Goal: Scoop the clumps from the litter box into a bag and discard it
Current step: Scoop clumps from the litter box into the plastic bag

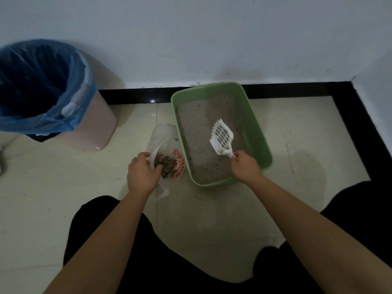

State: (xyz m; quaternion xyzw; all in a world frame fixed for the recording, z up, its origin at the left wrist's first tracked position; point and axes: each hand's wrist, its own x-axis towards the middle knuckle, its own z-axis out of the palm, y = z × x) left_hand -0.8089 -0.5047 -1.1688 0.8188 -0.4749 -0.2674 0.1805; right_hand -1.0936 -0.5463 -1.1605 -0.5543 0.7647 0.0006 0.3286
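Observation:
A green litter box with grey litter stands on the floor by the wall. My right hand grips the handle of a white slotted scoop, whose head is raised over the litter; a small bit of litter sits at the base of the scoop head. Left of the box lies a thin white plastic bag with red print, and dark clumps sit inside it. My left hand holds the bag's edge, keeping its mouth apart.
A pink bin lined with a blue bag stands at the left against the wall. A black skirting strip runs along the wall and the right corner. My knees in black cloth frame the lower view.

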